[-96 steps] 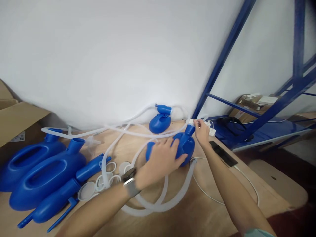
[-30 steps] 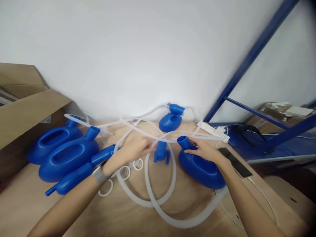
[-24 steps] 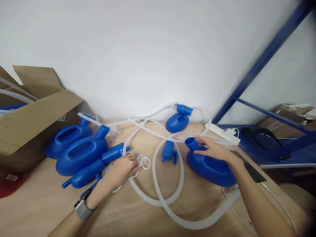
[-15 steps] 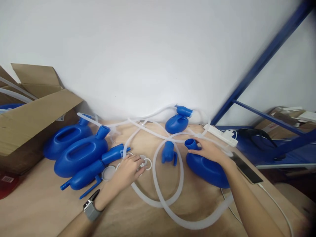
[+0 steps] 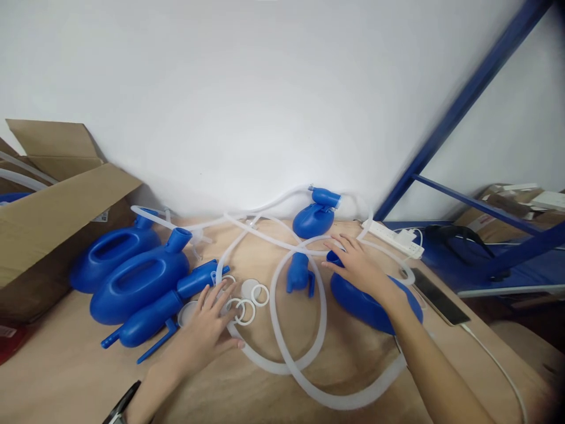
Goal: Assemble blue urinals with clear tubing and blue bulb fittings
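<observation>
My left hand [image 5: 212, 324] is spread over the table beside several white rings [image 5: 260, 295], its fingertips near them and holding nothing. Fingers apart, my right hand [image 5: 359, 265] lies over the neck of a blue bottle [image 5: 362, 303] on its side, partly covering its mouth. Between the hands, a blue spouted part [image 5: 300, 274] lies within loops of a translucent hose [image 5: 274, 294]. To the left are two blue bottles with handles [image 5: 141, 285] [image 5: 117, 253] and blue jointed parts [image 5: 152, 318].
An open cardboard box [image 5: 66, 218] stands at the left. Near the wall [image 5: 265, 106] lies another blue bottle [image 5: 313, 221]. At the right are a power strip [image 5: 392, 238], a phone [image 5: 441, 300] with a cable and a blue metal frame [image 5: 459, 100].
My left hand has moved slightly left and down off the rings, its fingers spreading. The fingers of my right hand have lifted and opened over the bottle neck. The view has shifted slightly.
</observation>
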`<state>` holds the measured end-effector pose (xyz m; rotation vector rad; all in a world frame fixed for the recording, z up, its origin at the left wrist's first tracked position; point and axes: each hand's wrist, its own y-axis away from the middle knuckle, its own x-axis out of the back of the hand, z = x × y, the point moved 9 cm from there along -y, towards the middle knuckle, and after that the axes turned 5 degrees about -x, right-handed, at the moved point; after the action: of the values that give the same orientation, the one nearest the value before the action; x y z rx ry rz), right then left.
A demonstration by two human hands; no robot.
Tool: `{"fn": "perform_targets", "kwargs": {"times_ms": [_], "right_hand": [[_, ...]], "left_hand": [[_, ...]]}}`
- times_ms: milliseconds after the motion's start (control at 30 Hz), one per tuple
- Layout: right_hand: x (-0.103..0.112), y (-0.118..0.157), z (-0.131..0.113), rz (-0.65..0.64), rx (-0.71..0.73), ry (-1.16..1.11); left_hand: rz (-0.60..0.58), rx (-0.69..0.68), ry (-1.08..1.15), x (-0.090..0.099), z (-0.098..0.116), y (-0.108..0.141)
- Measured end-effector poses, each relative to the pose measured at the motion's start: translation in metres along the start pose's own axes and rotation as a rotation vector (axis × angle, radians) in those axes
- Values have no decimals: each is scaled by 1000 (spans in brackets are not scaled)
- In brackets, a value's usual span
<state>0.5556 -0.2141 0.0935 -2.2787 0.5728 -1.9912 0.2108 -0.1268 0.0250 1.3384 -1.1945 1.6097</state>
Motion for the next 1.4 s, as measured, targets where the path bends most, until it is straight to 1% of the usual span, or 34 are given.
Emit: {"fn": "perform_targets", "kwargs": {"times_ms": [67, 133, 200, 267, 367, 467, 500, 600, 700, 767, 833, 900, 967, 1033, 1100, 1133, 1167, 1200, 1233, 1300, 1333, 1367, 1400], "right_hand": [[-13, -1, -25, 28, 92, 81], [-30, -3, -49, 26, 138, 139], [-47, -10, -66, 7, 110, 158], [-62, -20, -75, -43, 53, 108], [-74, -37, -78, -110, 1, 16], [-74, -54, -72, -139, -27, -34], [-73, -58, -70, -149, -37, -52], [-72, -65, -66, -202, -43, -114], [-76, -61, -68, -309, -31, -171], [-78, -54, -69, -375, -27, -183], [-77, -44, -72, -418, -20, -182], [-75, -30, -78, -442, -12, -185], [-70, -12, -86, -425, -17, -164], [-62, 9, -95, -359, -21, -84], [-59, 32, -111, -310, 23, -10], [-59, 43, -119, -301, 50, -1], [-60, 53, -126, -305, 77, -9], [-63, 61, -131, -311, 89, -25], [-65, 67, -133, -316, 82, -40], [-71, 74, -128, -331, 21, -63], [-74, 75, -122, -337, -26, -72], [-76, 76, -116, -341, -76, -82], [-78, 76, -109, -343, -121, -94]], "left_hand": [[79, 84, 5, 3, -9, 7], [177, 144, 42, 7, -14, 10], [286, 164, 98, 12, -15, 11], [395, 196, 150, 19, -16, 11], [554, 314, 219, 32, -29, 17], [702, 374, 289, 46, -46, 23], [731, 381, 316, 49, -51, 23], [747, 432, 450, 48, -65, 17], [747, 495, 704, 33, -66, 7], [725, 519, 888, 15, -56, 0], [655, 524, 1020, -5, -40, -7], [577, 530, 1049, -21, -27, -10], [547, 541, 976, -27, -21, -9], [562, 548, 784, -19, -23, -7], [586, 531, 512, -1, -23, -6], [577, 515, 371, 8, -21, -9], [540, 488, 255, 16, -17, -15], [468, 449, 182, 19, -11, -24], [355, 409, 156, 16, -4, -35], [98, 339, 199, 1, 12, -59], [-5, 323, 237, -8, 20, -69], [-70, 320, 265, -15, 27, -78], [-102, 327, 285, -20, 32, -87]]}}
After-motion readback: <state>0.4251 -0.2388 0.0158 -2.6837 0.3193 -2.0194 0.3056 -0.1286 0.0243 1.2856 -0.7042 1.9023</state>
